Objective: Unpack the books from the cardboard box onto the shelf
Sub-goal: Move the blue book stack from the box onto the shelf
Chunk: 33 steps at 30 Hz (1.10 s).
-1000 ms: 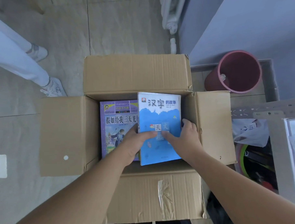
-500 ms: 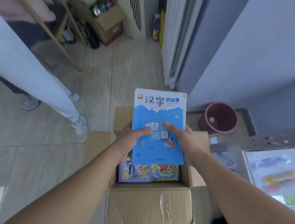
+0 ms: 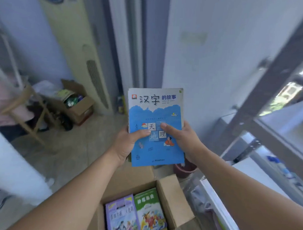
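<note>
Blue book (image 3: 156, 127): held up in the air above the cardboard box (image 3: 171, 202), front cover facing the camera, roughly upright, top tilted slightly away. It touches neither box nor shelf.
Left hand (image 3: 127, 145): grips the book's lower left edge, thumb flat across the cover, fingers hidden behind.
Right hand (image 3: 183, 139): grips the right edge, thumb on the cover near the middle, fingers wrapped round the back.
Under the book: a greenish edge shows at the lower left corner. Can't tell if that's a second book in the grip.
Box: on the floor at bottom centre, flaps open, directly below the forearms.
Box contents: purple book (image 3: 121, 218) and green book (image 3: 150, 212) lying flat side by side, covers up, purple on the left.
Shelf (image 3: 262, 95): grey metal frame at the right, just beside the box, white boards blurred.
Bucket (image 3: 184, 169): dark red, on the floor between box and wall, mostly hidden by the book and right forearm.
Background: tall cream air conditioner (image 3: 75, 47) against the wall, small open carton (image 3: 80, 104) at its foot, wooden stool (image 3: 25, 112) at the left.
Bystander: white trouser leg (image 3: 11, 161) at the left edge.
</note>
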### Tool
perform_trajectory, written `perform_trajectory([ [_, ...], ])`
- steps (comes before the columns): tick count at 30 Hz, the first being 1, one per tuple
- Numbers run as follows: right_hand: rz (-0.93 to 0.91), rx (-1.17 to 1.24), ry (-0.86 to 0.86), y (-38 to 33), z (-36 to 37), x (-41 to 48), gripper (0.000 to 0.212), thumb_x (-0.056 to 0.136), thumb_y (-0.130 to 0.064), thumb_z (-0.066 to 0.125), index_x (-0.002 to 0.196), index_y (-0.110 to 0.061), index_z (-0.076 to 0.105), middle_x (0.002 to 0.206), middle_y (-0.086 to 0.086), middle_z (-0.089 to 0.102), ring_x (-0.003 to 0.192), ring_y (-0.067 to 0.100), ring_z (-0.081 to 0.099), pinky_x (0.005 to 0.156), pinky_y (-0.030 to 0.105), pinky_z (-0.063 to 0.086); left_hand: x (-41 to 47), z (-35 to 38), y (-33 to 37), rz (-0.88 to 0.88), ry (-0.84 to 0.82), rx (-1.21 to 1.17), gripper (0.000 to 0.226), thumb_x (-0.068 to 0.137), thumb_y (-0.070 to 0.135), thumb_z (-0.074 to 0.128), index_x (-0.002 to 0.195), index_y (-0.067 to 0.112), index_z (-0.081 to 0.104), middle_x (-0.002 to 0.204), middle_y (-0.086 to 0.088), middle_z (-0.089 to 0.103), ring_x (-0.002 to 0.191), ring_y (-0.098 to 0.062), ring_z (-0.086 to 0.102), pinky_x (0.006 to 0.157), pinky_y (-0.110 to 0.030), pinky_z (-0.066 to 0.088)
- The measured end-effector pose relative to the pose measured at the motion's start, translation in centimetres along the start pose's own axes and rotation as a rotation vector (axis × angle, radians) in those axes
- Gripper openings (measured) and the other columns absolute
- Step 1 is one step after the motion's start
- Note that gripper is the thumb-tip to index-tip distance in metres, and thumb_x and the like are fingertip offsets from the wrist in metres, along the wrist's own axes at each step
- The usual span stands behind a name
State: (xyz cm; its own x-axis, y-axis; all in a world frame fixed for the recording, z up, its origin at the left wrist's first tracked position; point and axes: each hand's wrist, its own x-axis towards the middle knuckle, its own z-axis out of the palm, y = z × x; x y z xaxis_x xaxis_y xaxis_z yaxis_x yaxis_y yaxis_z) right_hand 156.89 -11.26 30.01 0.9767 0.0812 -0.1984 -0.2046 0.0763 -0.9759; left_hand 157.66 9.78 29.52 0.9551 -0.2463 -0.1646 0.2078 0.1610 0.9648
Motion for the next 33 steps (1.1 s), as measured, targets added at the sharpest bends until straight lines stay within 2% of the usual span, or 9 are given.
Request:
perform_trajectory([
  [3,-0.062,-0.01,0.107,-3.4,-3.6,-3.4,0.055,0.081,-0.045,0.087,0.124,-0.017,0.068,0.11,0.004,0.084,0.091,0.03,0.083,0.067,0.041,0.067,0.2,4.7,2.3,0.051,-0.106,0.023,0.033,0.08,0.024,0.082,0.112,0.021,0.079,0.115,-0.011,0.081,0.101,-0.034,0.079,0.075,-0.041,0.065],
  [7,-0.169,0.009,0.23,-6.6,-8.9,-8.7,0.077,0.062,-0.056,0.096,0.123,-0.017,0.07,0.112,0.006,0.084,0.094,0.033,0.082,0.071,0.045,0.067,-0.1,11.9,4.4,0.091,-0.24,0.062,0.033,0.076,0.028,0.084,0.108,0.023,0.08,0.112,-0.008,0.082,0.097,-0.032,0.08,0.075,-0.043,0.066],
  [12,-0.268,0.046,0.329,-8.2,-15.9,-15.7,0.034,0.082,-0.036,0.088,0.112,-0.027,0.076,0.115,0.01,0.083,0.092,0.033,0.082,0.068,0.041,0.066,-1.1,21.3,5.4,0.114,-0.397,0.107,0.051,0.07,0.028,0.085,0.118,0.015,0.073,0.115,-0.01,0.081,0.099,-0.037,0.079,0.083,-0.052,0.065],
  [15,-0.317,0.05,0.435,-8.5,-20.9,-20.8,0.042,0.081,-0.036,0.088,0.117,-0.022,0.074,0.116,0.01,0.082,0.094,0.035,0.081,0.07,0.042,0.066,-2.3,28.0,5.0,0.117,-0.481,0.117,0.05,0.074,0.023,0.084,0.121,0.012,0.072,0.117,-0.013,0.08,0.1,-0.04,0.078,0.08,-0.049,0.065],
  [21,-0.381,0.025,0.57,-8.7,-30.6,-32.0,0.038,0.087,-0.028,0.084,0.123,-0.025,0.07,0.122,0.008,0.081,0.103,0.035,0.08,0.074,0.042,0.066,-5.9,41.8,3.5,0.096,-0.69,0.137,0.055,0.081,0.005,0.084,0.132,0.001,0.064,0.126,-0.023,0.075,0.11,-0.049,0.072,0.094,-0.064,0.058],
  [24,-0.41,0.002,0.625,-9.1,-34.3,-36.8,0.046,0.088,-0.025,0.082,0.13,-0.022,0.063,0.125,0.01,0.079,0.107,0.043,0.077,0.082,0.065,0.063,-7.2,47.5,2.6,0.094,-0.802,0.14,0.05,0.086,-0.006,0.078,0.133,0.0,0.062,0.125,-0.021,0.076,0.108,-0.043,0.075,0.086,-0.051,0.065],
  [26,-0.436,-0.022,0.674,-8.9,-36.1,-39.1,0.046,0.087,-0.022,0.082,0.128,-0.024,0.061,0.123,0.011,0.079,0.106,0.048,0.074,0.085,0.071,0.056,-7.8,50.3,2.0,0.082,-0.846,0.115,0.054,0.082,-0.006,0.082,0.131,0.001,0.063,0.122,-0.018,0.077,0.103,-0.037,0.077,0.081,-0.044,0.066],
  [28,-0.435,-0.017,0.74,-8.2,-37.0,-40.8,0.048,0.084,-0.02,0.084,0.126,-0.025,0.061,0.12,0.01,0.08,0.104,0.044,0.076,0.082,0.068,0.059,-8.3,52.2,1.2,0.069,-0.902,0.12,0.057,0.075,0.0,0.084,0.129,0.003,0.064,0.119,-0.015,0.078,0.102,-0.034,0.077,0.08,-0.041,0.064],
  [33,-0.443,0.008,0.846,-5.8,-37.1,-42.0,0.056,0.078,-0.022,0.089,0.124,-0.024,0.058,0.109,0.001,0.082,0.091,0.022,0.08,0.07,0.043,0.065,-7.6,54.1,-2.0,0.033,-0.99,0.078,0.068,0.07,0.011,0.091,0.132,0.006,0.063,0.125,-0.02,0.074,0.109,-0.038,0.074,0.085,-0.043,0.062],
])
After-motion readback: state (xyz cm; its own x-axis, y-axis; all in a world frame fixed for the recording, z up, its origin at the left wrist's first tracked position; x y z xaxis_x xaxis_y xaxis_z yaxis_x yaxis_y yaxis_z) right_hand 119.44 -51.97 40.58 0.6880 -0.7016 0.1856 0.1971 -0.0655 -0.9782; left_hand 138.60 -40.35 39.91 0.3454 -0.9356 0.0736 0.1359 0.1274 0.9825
